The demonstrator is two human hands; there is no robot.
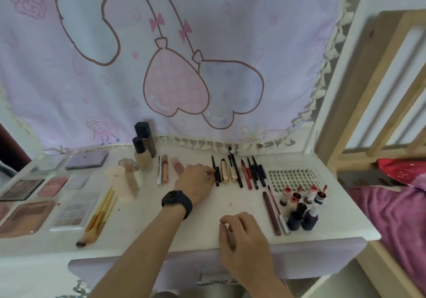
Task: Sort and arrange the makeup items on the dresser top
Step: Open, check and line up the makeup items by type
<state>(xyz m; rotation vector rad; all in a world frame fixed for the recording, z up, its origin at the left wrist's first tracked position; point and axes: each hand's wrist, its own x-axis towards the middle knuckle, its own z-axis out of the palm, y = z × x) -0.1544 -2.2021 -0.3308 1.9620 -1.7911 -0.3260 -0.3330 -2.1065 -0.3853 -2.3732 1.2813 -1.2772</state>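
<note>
Risk: the pencil row [239, 173] is packed closely at the back-centre of the table [219, 203]. Round barrels are judged likely to roll, so a sideways nudge at the left end could push the black pencil [217, 177] into the gold tube [224, 170] and skew the whole line. The pink tube [177, 167] lies just beside the left hand [196, 180] and could be swept aside by the wrist. The small bottles [302, 207] stand upright in a tight cluster at the right. They are well apart from both hands and at little risk.

Fingers: the left fingertips [211, 174] are laid on the black pencil at the row's left end. The view is blurred there, so a pinch cannot be told from a mere touch. The right hand [244, 237] is held near the front edge, fingers loosely curled, nothing grasped.

Appearance: the items are grouped by kind. The palettes [25, 217] are laid flat at the left and the brushes [101, 217] beside them. The foundation bottles [143, 152] stand upright behind. The row holds slim dark, red and gold sticks, roughly parallel.
</note>
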